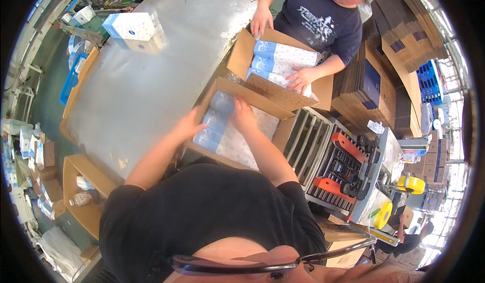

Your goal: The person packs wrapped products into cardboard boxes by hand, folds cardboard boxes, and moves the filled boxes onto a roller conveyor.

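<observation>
In front of me stands an open cardboard carton (255, 97) holding several white packs (240, 144) with blue ends, set in a row. My right hand (243, 115) reaches into it, fingers extended flat on the packs near the far side. Beside the carton's left rim is my left hand (188, 126), blurred a little, with thumb and fingers apart and nothing between them. Whether it touches the rim I cannot tell. Against the far side of my carton is a second open carton (240, 56), also filled with white-and-blue packs (283, 58).
Across from me a person (318, 20) has both hands at the second carton. One white-and-blue pack (130, 26) lies on the metal table (146, 86). To the right are a roller conveyor (305, 136), an orange-and-black taping machine (348, 167) and stacked flat cartons (374, 86).
</observation>
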A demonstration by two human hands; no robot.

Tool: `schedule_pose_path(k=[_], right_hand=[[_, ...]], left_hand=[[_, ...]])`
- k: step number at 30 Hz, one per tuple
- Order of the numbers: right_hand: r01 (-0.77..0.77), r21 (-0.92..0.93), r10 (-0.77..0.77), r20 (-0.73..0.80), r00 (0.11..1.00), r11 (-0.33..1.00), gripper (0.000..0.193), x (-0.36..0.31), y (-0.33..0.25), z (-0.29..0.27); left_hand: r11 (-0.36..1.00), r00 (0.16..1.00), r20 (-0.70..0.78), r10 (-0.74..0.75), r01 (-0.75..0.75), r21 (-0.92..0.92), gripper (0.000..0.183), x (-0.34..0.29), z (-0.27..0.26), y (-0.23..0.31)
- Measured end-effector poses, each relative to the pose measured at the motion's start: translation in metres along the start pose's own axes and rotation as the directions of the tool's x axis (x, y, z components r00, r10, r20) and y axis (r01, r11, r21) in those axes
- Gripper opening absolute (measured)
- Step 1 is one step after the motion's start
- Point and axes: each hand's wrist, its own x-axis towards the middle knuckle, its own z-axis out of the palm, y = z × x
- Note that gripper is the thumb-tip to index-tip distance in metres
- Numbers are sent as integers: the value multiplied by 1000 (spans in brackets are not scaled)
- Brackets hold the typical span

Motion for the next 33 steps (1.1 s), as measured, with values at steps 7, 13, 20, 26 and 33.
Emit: schedule_pose_path(k=[7,13,20,26,33], right_hand=[[90,-51,-85,97,992,995,48,9,26,46],[351,-143,-336,121,934,925,45,-55,41,34],[91,-209,-70,104,992,974,43,-40,-1,-1],[-811,261,848,-254,466,524,63,-127,71,-88],[-42,-289,227,642,732,956,70,-67,45,-79]], left_hand=[[994,1000,10,-4,5,-113,67,2,-3,15],[963,996,83,44,-21,-267,64,6,-8,4],[984,990,124,61,-39,-176,76,17,-8,12],[954,845,448,291,-222,-203,115,-1,-45,47],[749,191,973,-126,-625,220,117,69,5,65]])
